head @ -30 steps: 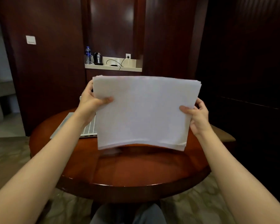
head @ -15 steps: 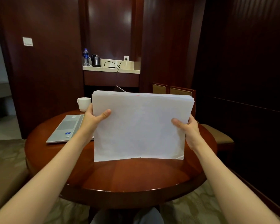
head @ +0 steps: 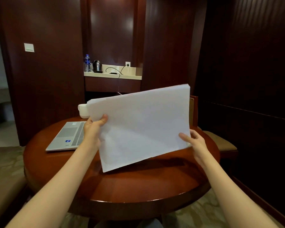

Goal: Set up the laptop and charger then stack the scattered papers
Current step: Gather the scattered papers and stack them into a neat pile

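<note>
A stack of white papers [head: 141, 127] hangs tilted above the round wooden table [head: 138, 186], its right side raised and its lower left corner close to the tabletop. My left hand [head: 94, 129] grips the stack's left edge with the thumb on the front. At the lower right edge my right hand [head: 194, 142] holds the stack, thumb on the front. A silver laptop [head: 67, 137] lies open on the table's left side, its screen hidden behind the papers. A black charger cable [head: 115, 70] runs from a wall socket on the back counter.
A white cup [head: 83, 111] stands behind the laptop. The back counter [head: 112, 75] carries a water bottle [head: 87, 63] and a black kettle [head: 97, 66]. A cushioned chair [head: 220, 143] stands at the table's right. Dark wood panels close the room behind and to the right.
The stack stood upright on its lower edge on the table half a second ago. Now it is lifted and rotated, right side up, with my right hand lower on the edge.
</note>
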